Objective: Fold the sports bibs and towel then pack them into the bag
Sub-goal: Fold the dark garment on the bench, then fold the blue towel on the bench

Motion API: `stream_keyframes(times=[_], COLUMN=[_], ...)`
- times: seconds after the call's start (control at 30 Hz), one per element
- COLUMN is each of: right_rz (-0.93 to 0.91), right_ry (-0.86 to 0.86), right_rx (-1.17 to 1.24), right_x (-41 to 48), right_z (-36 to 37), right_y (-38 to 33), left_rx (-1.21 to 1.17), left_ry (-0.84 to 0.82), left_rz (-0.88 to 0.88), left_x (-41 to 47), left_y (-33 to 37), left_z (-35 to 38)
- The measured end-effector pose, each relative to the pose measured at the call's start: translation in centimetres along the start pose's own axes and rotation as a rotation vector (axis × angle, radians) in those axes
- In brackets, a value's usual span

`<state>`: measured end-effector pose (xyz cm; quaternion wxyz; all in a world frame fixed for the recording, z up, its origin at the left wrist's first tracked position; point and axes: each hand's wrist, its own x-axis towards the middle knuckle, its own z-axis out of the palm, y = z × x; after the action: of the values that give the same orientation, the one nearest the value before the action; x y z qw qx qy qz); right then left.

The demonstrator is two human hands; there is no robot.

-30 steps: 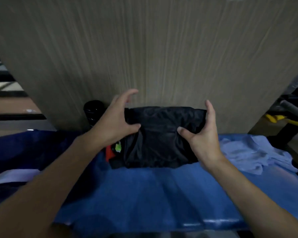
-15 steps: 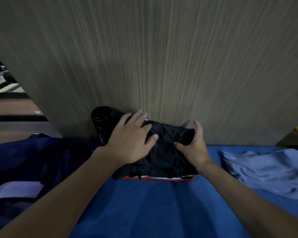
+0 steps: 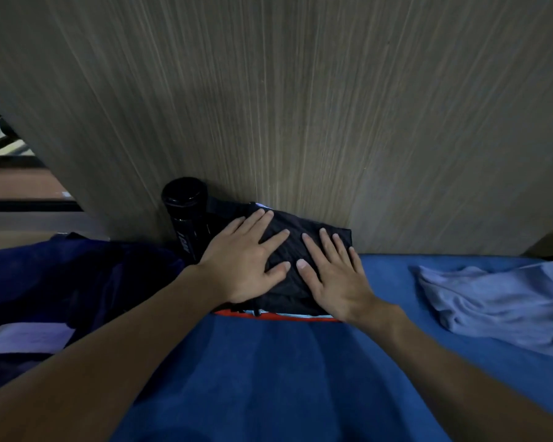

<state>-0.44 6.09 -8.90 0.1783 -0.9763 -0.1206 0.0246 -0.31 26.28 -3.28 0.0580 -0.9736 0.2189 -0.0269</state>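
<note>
black folded bib [image 3: 284, 291] lies under both palms, left hand [image 3: 243, 266] and right hand [image 3: 336, 279] spread flat, pressing it, black bottle [image 3: 186, 215] with unreadable white lettering just beyond the left hand, towel [image 3: 498, 301] well right.

Left hand [image 3: 243, 263] and right hand [image 3: 332, 275] press flat, fingers straight, side by side on the folded black bib [image 3: 284, 291]. Red edge [image 3: 278, 315] shows under its near side. Black bottle [image 3: 186, 212] just left of it, against the wood panel [image 3: 268, 106]. Crumpled pale-blue towel [image 3: 498, 301] lies right, on the blue surface [image 3: 268, 378].

Black folded bib [image 3: 296, 283] with red edge, pale blue towel [image 3: 498, 306], blue cloth [image 3: 268, 378], black bottle [image 3: 186, 212].
</note>
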Motion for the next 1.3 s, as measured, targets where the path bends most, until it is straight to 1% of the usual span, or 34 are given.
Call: stream_keyframes(times=[0.23, 0.43, 0.57, 0.67, 0.73, 0.83, 0.87, 0.9, 0.97, 1.0, 1.07, 1.13, 1.17, 1.23, 1.3], right_rz=[0.002, 0.012, 0.016, 0.016, 0.066, 0.213, 0.266, 0.316, 0.397, 0.395, 0.345, 0.289, 0.249, 0.159, 0.102], right_ry=[0.003, -0.009, -0.034, 0.044, 0.122, 0.25, 0.284, 0.295, 0.211, 0.172, 0.125, 0.078, 0.061, 0.042, 0.087], right_rx=[0.015, 0.018, 0.0, 0.007, -0.019, -0.16, -0.205, -0.242, -0.262, -0.242, -0.204, -0.167, -0.142, -0.014, 0.204], right_x=[0.1, 0.3, -0.6, -3.0, -5.2, -8.4, -9.6, -10.7, -12.6, -13.5, -14.8, -15.8, -16.3, -17.2, -18.1], right_z=[1.7, 2.1, 1.0, -0.5, -1.4, -2.3, -2.6, -2.8, -2.9, -2.7, -2.2, -2.2, -2.3, -2.3, -2.6], right_y=[0.2, 0.6, 0.8, 2.7, 5.4, 10.7, 12.4, 14.0, 16.3, 16.9, 17.6, 17.5, 17.5, 18.1, 18.7], left_rx=[-0.06, -0.054, -0.03, 0.04, 0.11, 0.176, 0.185, 0.178, 0.084, 0.004, -0.154, -0.285, -0.331, -0.331, -0.191], left_ry=[-0.045, -0.072, -0.112, -0.148, -0.126, -0.037, 0.013, 0.078, 0.154, 0.14, 0.027, -0.103, -0.137, -0.145, -0.105], left_rz=[-0.005, -0.01, -0.021, -0.029, -0.04, -0.061, -0.04, 0.009, 0.164, 0.234, 0.299, 0.288, 0.274, 0.262, 0.261], left_x=[0.3, 0.3, 0.4, 0.7, 1.1, 2.1, 2.5, 2.9, 4.0, 4.6, 6.1, 7.4, 7.8, 8.1, 7.1], left_y=[-0.8, -0.8, -0.5, 0.4, 2.0, 5.8, 7.4, 9.0, 12.8, 14.9, 18.9, 22.1, 23.2, 24.5, 24.8], left_z=[2.2, 2.4, 1.1, -1.3, -2.9, -4.5, -4.7, -4.7, -4.1, -3.4, -1.3, 0.9, 1.8, 3.4, 4.2])
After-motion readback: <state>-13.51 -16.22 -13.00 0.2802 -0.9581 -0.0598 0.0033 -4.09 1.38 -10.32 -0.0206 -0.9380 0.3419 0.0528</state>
